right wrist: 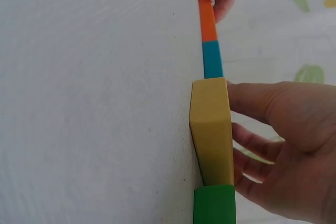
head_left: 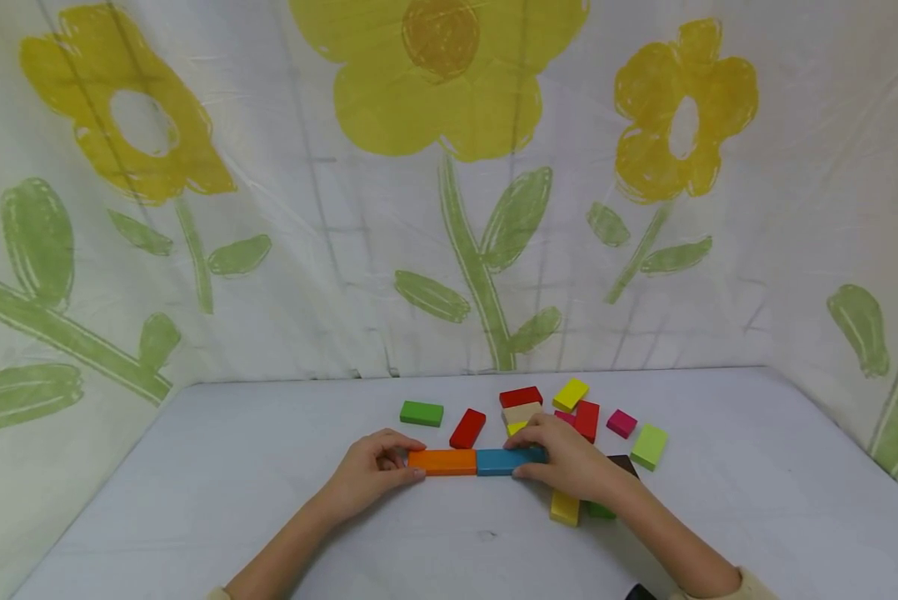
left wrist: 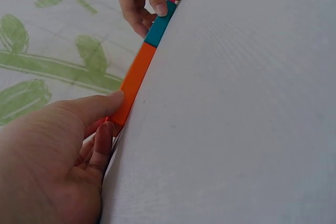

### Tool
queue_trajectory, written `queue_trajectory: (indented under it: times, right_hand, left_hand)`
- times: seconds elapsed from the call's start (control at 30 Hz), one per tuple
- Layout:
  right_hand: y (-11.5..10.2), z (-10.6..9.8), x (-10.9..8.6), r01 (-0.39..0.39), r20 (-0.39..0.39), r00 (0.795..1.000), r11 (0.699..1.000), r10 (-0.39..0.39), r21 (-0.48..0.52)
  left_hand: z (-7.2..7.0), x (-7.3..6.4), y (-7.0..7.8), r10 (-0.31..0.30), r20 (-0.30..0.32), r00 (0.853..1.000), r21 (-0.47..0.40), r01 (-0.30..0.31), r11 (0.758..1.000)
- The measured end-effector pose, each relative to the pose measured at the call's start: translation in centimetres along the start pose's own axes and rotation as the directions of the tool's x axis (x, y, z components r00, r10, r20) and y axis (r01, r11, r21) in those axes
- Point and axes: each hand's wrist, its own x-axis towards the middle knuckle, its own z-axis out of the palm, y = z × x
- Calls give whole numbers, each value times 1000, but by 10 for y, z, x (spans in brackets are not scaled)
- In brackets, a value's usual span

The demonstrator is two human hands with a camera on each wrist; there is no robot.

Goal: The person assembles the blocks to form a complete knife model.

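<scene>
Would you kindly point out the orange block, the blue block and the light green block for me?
Orange block [head_left: 443, 463]: head view, midway along its length.
Blue block [head_left: 498, 462]: head view, on its uncovered left part.
Light green block [head_left: 650, 444]: head view, on its top face.

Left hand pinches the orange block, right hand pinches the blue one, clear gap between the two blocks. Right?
Not the gap: the head view shows the orange block and the blue block meeting end to end. The rest holds: left hand pinches orange, right hand pinches blue.
</scene>
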Motion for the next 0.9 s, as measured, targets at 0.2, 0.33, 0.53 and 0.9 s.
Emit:
queue_trajectory:
  times: [0.2, 0.33, 0.53, 0.9]
  right_hand:
    - [0, 0, 0, -19, -4, 1000, 1000, 19, 3]
    - [-1, 0, 0, -22, 1, 1000, 1000, 22, 18]
    - [-2, 0, -1, -26, 1, 1000, 999, 26, 19]
    - [0, 2, -1, 13, 1, 1000, 999, -13, 38]
  left_hand:
    - [-1, 1, 0, -5, 6, 1000, -8, 5, 1000]
    - [0, 1, -1, -1, 1, 1000, -3, 1, 1000]
    - [0, 1, -1, -2, 1, 1000, 2, 2, 1000]
    - [-1, 1, 0, -2, 7, 1000, 8, 2, 1000]
